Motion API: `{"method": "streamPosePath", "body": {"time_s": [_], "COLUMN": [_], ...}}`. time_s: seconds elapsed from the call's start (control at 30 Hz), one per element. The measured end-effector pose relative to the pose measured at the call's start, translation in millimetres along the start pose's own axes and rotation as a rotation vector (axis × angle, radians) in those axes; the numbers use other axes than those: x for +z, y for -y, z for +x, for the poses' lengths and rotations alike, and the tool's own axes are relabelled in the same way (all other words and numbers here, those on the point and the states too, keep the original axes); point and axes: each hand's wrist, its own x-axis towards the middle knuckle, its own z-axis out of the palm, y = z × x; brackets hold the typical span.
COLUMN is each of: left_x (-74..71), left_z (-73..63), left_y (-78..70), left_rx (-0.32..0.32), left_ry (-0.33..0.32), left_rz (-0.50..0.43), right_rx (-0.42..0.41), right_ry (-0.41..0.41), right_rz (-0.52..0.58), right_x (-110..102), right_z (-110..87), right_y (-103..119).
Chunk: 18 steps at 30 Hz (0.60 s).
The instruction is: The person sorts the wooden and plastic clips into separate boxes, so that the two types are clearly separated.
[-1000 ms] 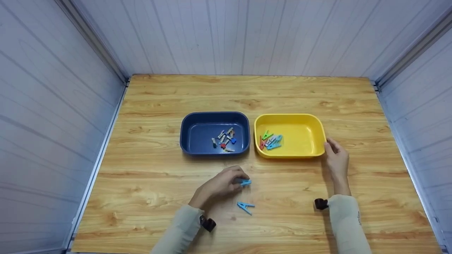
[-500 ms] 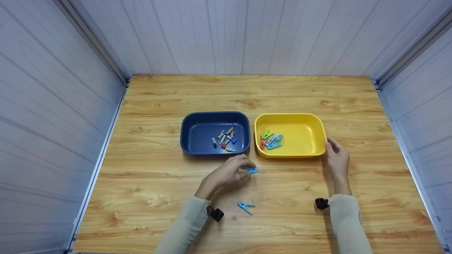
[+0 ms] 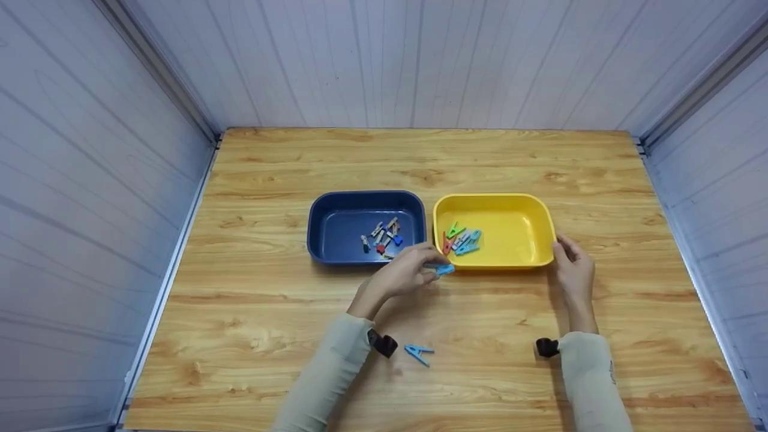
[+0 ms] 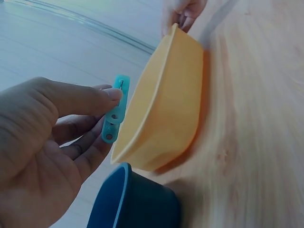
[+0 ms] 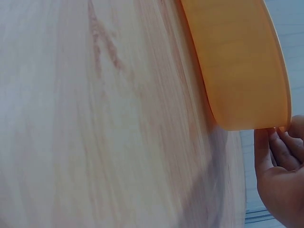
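Observation:
My left hand [image 3: 405, 273] pinches a light-blue clothespin [image 3: 444, 269] between thumb and fingers, at the near left corner of the yellow plastic bin [image 3: 522, 261]. In the left wrist view the clothespin [image 4: 115, 109] hangs in front of the bin's rim, seen edge-on. At the bin's right end my right hand [image 3: 575, 273] grips the rim with thumb and fingers; the right wrist view has this hand [image 5: 280, 166] partly cut off. Another blue clothespin [image 3: 418, 354] lies on the table below the left hand. Several plastic clothespins [image 3: 468, 246] lie in the yellow bin's left part.
Left of the yellow bin stands a dark blue bin [image 3: 336, 259], holding several small wooden clothespins [image 3: 378, 234]; the left hand partly covers its near right corner. The wooden table [image 3: 240, 336] has pale panels [image 3: 384, 66] behind it and at both sides.
My left hand has carried its blue clothespin up and to the right, from the open table to the yellow bin's near left corner. The right hand stays at the bin's right end.

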Motion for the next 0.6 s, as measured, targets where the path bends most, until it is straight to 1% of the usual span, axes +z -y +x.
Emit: {"method": "streamPosePath", "body": {"time_s": [0.1, 0.2, 0.23, 0.33, 0.43, 0.53, 0.6], "left_x": [0.1, 0.6, 0.6, 0.5, 1.4, 2.9, 3.8], "left_z": [8.0, 14.9, 17.0, 22.5, 28.9, 34.9, 38.9], "left_y": [-0.4, 0.8, 1.3, 2.5, 3.5, 3.3, 2.7], "left_rx": [-0.011, -0.046, -0.054, -0.076, -0.095, -0.133, -0.16], "left_ry": [-0.038, -0.073, -0.084, -0.111, -0.145, -0.175, -0.183], "left_rz": [-0.06, -0.145, -0.166, -0.225, -0.269, -0.299, -0.305], "right_rx": [-0.005, -0.005, -0.011, -0.022, -0.021, -0.014, -0.012], "right_ry": [0.004, 0.009, 0.009, 0.003, 0.0, 0.004, 0.005], "right_rz": [0.001, 0.002, 0.004, 0.001, -0.001, -0.007, -0.011], "right_x": [0, 0, 0, 1, 1, 0, 0], "right_z": [-7.7, -15.4, -16.1, -14.5, -9.3, -4.2, -1.9], "right_y": [12, 25, 25, 23, 15, 6, 1]}}
